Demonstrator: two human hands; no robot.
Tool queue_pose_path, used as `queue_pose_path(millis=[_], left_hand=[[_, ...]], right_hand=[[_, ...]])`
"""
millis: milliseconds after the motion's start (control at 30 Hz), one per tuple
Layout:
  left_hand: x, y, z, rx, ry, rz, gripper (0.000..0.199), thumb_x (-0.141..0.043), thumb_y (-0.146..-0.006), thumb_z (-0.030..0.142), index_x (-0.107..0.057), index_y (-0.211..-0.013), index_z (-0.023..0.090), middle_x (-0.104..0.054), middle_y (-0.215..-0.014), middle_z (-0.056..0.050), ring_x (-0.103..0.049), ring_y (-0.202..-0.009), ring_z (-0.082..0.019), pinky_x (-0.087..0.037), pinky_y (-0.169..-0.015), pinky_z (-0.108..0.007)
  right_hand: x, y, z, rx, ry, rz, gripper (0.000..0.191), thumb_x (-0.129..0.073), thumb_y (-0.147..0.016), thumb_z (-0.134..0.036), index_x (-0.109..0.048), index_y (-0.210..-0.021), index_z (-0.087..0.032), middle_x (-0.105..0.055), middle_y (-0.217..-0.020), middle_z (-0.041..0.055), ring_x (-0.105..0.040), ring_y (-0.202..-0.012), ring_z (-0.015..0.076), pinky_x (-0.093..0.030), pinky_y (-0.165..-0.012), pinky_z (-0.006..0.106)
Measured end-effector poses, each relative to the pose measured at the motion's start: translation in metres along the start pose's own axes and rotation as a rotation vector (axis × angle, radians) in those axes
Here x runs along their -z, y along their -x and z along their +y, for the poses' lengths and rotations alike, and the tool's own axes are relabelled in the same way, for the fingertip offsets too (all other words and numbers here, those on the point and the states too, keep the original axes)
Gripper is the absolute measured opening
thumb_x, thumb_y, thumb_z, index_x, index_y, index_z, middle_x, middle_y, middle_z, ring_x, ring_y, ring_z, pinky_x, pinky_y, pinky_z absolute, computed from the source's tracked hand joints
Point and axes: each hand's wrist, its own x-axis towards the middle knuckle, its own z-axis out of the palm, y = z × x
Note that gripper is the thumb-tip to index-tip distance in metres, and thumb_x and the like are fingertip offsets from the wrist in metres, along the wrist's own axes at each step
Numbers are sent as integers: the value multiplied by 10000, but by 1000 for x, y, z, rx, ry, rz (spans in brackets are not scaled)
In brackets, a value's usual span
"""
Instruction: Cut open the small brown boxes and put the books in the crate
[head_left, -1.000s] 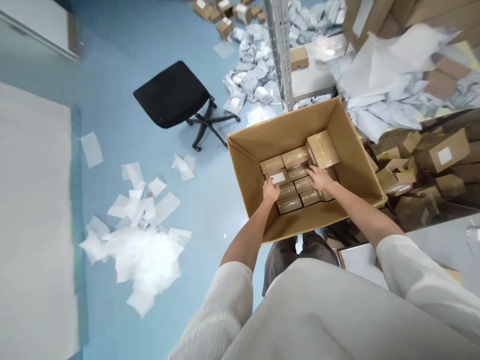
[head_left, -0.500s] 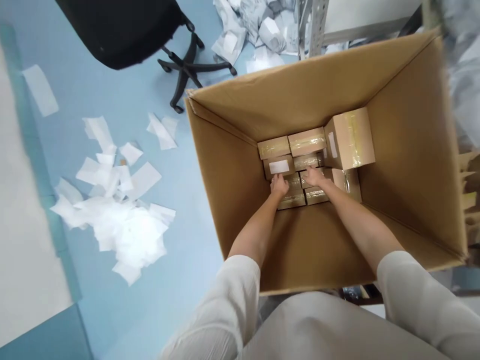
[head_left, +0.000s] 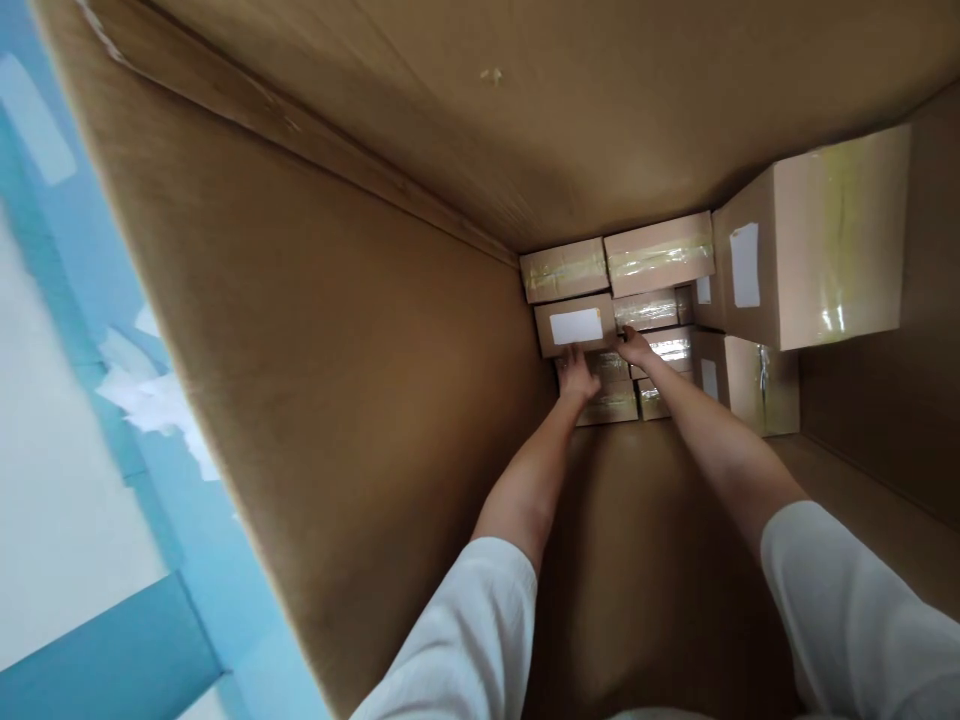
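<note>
Deep inside a large carton (head_left: 360, 330), both my hands are at a small cardboard box (head_left: 546, 332) with a white label facing up. My left hand (head_left: 577, 376) has its fingers against the box's near edge, thumb out to the right. My right hand (head_left: 634, 347) grips the box's right near corner, its fingers bent. Behind the labelled box lie two taped boxes, the left one (head_left: 564, 270) and the right one (head_left: 660, 250). More taped boxes (head_left: 609, 402) lie lower down, partly covered by my hands.
A taller taped box (head_left: 840, 240) stands at the right, above another box (head_left: 761, 385) against the carton's right wall (head_left: 926, 300). Outside to the left, white paper sheets (head_left: 154, 400) lie on the blue floor (head_left: 247, 620).
My view has moved down into the carton, so the boxes look larger. My right hand has shifted from the neighbouring boxes to the labelled box's corner. My left hand stays at its near edge.
</note>
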Motion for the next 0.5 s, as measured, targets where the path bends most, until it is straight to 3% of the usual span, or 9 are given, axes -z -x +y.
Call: queue_pose_path(millis=[133,267,400,500], left_hand=[[-9,19,-1,-25,-20,-8,1084,-720,-911,318,-110,-1787,132,-242,-1820,-256,-333,-1654,-441,-242,-1368,-576],[-5,22,-1,-38,-19,-41,1076,-671,-928,282,-47,-1797,170,-245,-1825,-234,-362,-1646,-419,-219,-1372,-585],[1,27,0,-32,-30,-52,1014,-641,-943,260,-95,-1791,158,-338,-1789,-239,-430,-1608,-409,-269,-1353,-568],[3,39,6,-21,-71,-76,971,-648,-949,277,-160,-1781,167,-419,-1744,-241,-489,-1560,-412,-346,-1311,-575]], right_hand=[[-15,-1,0,-82,54,82,931,-637,-975,-423,-247,-1776,-152,-545,-1638,235,-595,-1445,408,-526,-1162,516],[-15,-1,-6,94,255,162,1051,-619,-964,-413,-29,-1799,-166,-243,-1801,250,-406,-1540,495,-425,-1210,639],[-7,-8,-14,188,410,61,1080,-643,-952,-388,5,-1794,-195,-84,-1849,229,-335,-1541,522,-366,-1208,686],[-6,-11,-19,251,487,42,1024,-626,-967,-391,-56,-1783,-152,-89,-1851,243,-307,-1544,524,-327,-1213,702]])
